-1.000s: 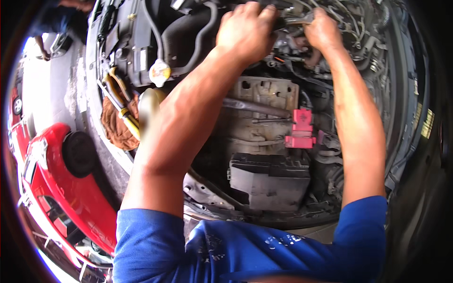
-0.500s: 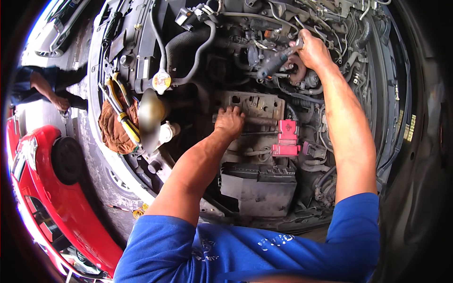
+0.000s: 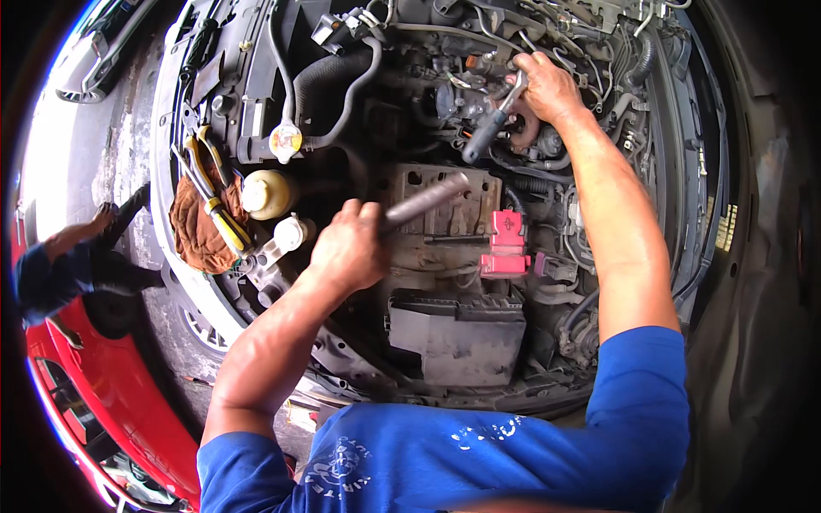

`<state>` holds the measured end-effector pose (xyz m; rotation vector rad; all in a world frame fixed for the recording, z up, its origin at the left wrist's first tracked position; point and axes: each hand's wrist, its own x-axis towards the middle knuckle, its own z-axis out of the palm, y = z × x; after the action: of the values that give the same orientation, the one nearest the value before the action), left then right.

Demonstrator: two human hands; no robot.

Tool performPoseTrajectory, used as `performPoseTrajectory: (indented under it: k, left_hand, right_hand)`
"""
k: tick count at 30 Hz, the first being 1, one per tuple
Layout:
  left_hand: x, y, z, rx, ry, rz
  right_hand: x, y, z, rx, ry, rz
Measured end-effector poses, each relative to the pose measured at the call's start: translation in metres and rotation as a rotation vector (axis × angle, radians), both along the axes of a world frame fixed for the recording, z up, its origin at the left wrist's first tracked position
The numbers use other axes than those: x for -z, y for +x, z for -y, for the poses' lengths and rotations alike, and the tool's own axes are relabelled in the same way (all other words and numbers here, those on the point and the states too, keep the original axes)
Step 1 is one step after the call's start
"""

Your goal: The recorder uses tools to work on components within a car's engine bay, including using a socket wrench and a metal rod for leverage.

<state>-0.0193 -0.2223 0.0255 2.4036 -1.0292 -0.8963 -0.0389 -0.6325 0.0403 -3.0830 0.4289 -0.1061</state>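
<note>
A: Left hand (image 3: 349,248)?
B: Fingers curled around a round grey metal pipe (image 3: 428,202), free end over the stained metal tray (image 3: 481,198).
A: Right hand (image 3: 547,88)?
B: Closed on the silver end of a dark-handled ratchet (image 3: 485,137), over the dark metal engine (image 3: 457,103).

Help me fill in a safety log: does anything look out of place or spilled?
No spill stands out. Yellow-handled tools lie loose, partly on a crumpled brown cloth, at the engine bay's edge: odd, as they might slip in.
</note>
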Motion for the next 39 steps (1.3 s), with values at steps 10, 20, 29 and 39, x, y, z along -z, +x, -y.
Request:
performPoseTrajectory:
  k: [10,20,29,39]
  left_hand:
    - [-0.005,-0.008,-0.021,-0.188,-0.24,0.056]
    - [-0.034,-0.048,0.031,-0.164,-0.218,-0.015]
    - [-0.059,-0.093,0.062,-0.113,-0.309,-0.221]
    - [-0.041,0.008,0.048,-0.009,-0.136,0.604]
  right_hand:
    - [0.007,0.001,-0.01,0.111,0.073,0.056]
    - [0.009,0.0,-0.003,0.03,0.075,0.096]
    - [0.01,-0.001,0.016,-0.102,0.01,0.095]
    - [0.01,-0.005,-0.009,0.01,-0.075,0.168]
